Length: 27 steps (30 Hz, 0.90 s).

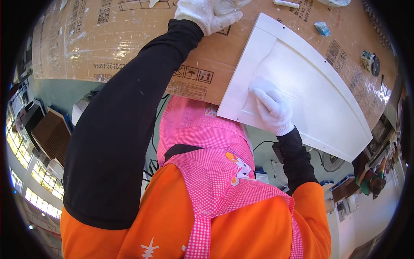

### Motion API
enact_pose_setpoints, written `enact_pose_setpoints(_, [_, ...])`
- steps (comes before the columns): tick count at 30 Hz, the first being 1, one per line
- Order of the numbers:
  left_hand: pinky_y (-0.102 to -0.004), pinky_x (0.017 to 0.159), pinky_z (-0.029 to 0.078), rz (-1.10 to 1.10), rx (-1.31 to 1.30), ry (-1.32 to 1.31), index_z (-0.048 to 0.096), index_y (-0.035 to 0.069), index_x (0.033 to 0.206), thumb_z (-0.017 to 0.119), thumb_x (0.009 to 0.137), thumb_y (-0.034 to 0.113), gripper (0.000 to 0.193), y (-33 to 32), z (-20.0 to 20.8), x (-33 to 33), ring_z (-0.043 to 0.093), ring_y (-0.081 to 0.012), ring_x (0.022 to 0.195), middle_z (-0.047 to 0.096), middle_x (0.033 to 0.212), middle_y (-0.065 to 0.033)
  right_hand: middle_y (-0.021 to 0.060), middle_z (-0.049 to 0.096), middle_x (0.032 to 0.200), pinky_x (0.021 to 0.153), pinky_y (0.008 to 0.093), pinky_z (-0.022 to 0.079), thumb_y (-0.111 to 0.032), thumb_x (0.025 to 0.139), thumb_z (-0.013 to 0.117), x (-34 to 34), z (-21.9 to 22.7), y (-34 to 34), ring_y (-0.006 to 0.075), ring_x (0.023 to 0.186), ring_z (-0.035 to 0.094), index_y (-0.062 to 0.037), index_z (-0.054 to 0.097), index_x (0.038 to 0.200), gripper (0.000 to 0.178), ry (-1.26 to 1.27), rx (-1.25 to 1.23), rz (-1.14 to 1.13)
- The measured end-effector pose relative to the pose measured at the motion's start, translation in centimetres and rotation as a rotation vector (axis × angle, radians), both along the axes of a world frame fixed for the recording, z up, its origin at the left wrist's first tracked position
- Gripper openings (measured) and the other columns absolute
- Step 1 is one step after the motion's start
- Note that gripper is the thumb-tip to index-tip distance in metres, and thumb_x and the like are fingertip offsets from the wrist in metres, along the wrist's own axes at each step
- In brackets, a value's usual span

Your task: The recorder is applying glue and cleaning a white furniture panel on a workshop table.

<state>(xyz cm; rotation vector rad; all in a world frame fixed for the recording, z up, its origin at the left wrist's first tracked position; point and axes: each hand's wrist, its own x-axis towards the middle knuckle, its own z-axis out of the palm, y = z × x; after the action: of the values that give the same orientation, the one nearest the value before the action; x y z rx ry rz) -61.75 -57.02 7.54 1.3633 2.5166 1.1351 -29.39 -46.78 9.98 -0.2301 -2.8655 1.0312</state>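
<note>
A white door-like panel [315, 90] with a raised frame and small dark holes along its edges lies on the cardboard-covered table. My right hand [274, 108], in a white knit glove, is closed and pressed on its recessed middle. Under those fingertips is a thin pale pad [262, 83]; whether it is cloth or paper I cannot tell. At the top edge, left of the panel, my gloved left hand [202, 15] is closed around a translucent, whitish plastic thing [228, 5], partly cut off by the frame. The left thumb points to the right.
Printed brown cardboard [129, 47] covers the table. Right of the panel stand a small blue-and-white block [322, 29] and a small can [369, 61]. A white stick-like piece [286, 4] lies at the top. A fan [331, 160] is below the table's right side; another person [374, 181] is farther right.
</note>
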Motion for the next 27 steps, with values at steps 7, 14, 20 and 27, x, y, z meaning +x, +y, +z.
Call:
enact_pose_setpoints(7, [-0.0443,0.106,0.046,0.010,-0.048,-0.007,0.059,0.007,0.133,0.088,0.066,0.043,0.082,-0.08,-0.04,-0.01,0.059,-0.0373,0.121,0.064,0.129,-0.0182,0.0033,0.053,0.075,0.058,0.0385,0.048,-0.007,0.077,0.071,-0.01,0.21,0.30,0.0244,0.067,0.058,-0.0134,0.074,0.113,0.036,-0.004,0.052,0.077])
enact_pose_setpoints(14, [-0.0441,0.107,0.046,0.014,-0.046,0.018,0.059,0.006,0.133,0.088,0.066,0.043,0.082,-0.05,-0.12,0.02,0.059,-0.0376,0.121,0.064,0.128,-0.0187,0.0031,0.052,0.075,0.057,0.0385,0.047,-0.008,0.076,0.071,-0.13,0.45,0.16,0.0240,0.066,0.057,-0.0140,0.074,0.114,0.039,-0.009,0.052,0.060])
enact_pose_setpoints(20, [-0.0440,0.107,0.046,0.017,-0.034,-0.008,0.059,0.006,0.133,0.088,0.067,0.043,0.081,-0.03,-0.15,0.01,0.059,-0.0376,0.121,0.064,0.128,-0.0186,0.0036,0.051,0.075,0.058,0.0394,0.047,-0.009,0.076,0.071,-0.34,0.76,0.36,0.0247,0.067,0.057,-0.0147,0.073,0.114,0.039,-0.050,0.065,0.098])
enact_pose_setpoints(27, [-0.0442,0.107,0.046,0.001,-0.036,0.003,0.059,0.007,0.133,0.089,0.066,0.043,0.081,0.05,-0.05,0.04,0.059,-0.0374,0.121,0.065,0.128,-0.0182,0.0036,0.049,0.076,0.057,0.0390,0.047,-0.008,0.075,0.071,0.06,0.65,-0.27,0.0249,0.069,0.056,-0.0140,0.072,0.115,0.040,-0.034,0.103,0.131])
